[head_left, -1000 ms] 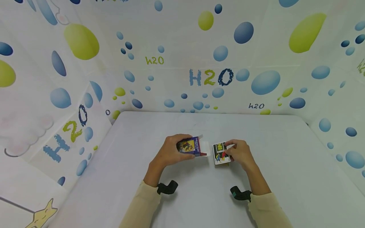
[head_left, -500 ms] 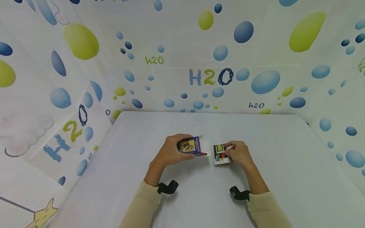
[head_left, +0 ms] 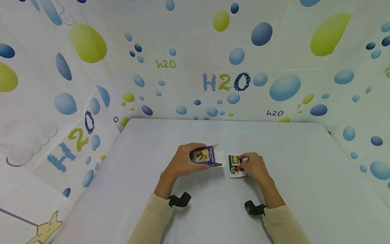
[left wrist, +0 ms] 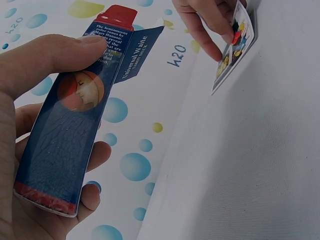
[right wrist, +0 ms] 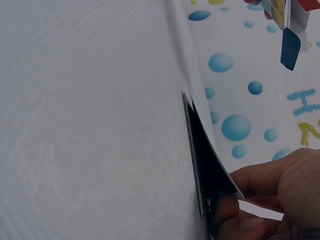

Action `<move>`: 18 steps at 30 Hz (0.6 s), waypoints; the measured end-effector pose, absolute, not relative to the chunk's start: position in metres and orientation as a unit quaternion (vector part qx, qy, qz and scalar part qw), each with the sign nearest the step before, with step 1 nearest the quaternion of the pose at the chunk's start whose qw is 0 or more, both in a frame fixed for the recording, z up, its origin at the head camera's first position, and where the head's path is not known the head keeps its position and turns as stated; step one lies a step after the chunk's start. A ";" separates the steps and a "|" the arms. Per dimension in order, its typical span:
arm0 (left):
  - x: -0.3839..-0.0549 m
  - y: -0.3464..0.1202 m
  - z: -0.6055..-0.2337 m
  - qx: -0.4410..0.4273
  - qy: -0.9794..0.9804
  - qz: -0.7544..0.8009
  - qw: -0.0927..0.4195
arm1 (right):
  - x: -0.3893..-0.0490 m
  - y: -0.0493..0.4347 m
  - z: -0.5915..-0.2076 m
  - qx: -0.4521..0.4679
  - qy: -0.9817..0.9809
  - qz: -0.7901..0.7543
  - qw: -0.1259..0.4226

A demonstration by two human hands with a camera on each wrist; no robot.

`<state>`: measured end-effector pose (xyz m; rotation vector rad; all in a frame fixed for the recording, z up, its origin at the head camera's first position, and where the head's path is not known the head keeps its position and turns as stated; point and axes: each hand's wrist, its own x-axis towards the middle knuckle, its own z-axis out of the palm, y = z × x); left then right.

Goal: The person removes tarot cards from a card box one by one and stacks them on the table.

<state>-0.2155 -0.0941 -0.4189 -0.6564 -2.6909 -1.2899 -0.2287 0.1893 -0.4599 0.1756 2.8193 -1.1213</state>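
Note:
My left hand (head_left: 181,162) grips a blue and red tarot card box (head_left: 202,156) above the table. Its end flap (left wrist: 135,55) stands out, lettered "Universal Waite". In the left wrist view the thumb lies across the box's narrow side and the fingers wrap behind. To the right, my right hand (head_left: 255,166) pinches the right edge of a white-bordered picture card (head_left: 234,171). The right wrist view shows this card, dark underneath (right wrist: 207,165), lifted at one edge from a thin stack of cards (right wrist: 192,155) lying on the table.
A white-covered table (head_left: 152,142) spreads around both hands. Behind it hangs a white backdrop (head_left: 189,40) with blue and green drops and "H2O" lettering. Black wrist-worn devices (head_left: 180,200) sit at both cuffs.
My right hand has shifted slightly down and left, and the card it pinches now lies flatter, covering the brownish edge seen beneath it before. My left hand and the box have barely moved.

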 end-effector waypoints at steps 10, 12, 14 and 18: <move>-0.216 -0.094 -0.420 -0.220 -0.880 -0.418 0.048 | -0.228 0.189 -0.462 0.041 0.942 -0.329 0.040; -0.216 -0.094 -0.420 -0.222 -0.879 -0.419 0.049 | -0.228 0.189 -0.462 0.037 0.945 -0.324 0.040; -0.216 -0.094 -0.421 -0.225 -0.878 -0.420 0.051 | -0.228 0.189 -0.463 0.034 0.945 -0.324 0.039; -0.216 -0.093 -0.422 -0.226 -0.877 -0.420 0.054 | -0.228 0.190 -0.463 0.032 0.944 -0.326 0.035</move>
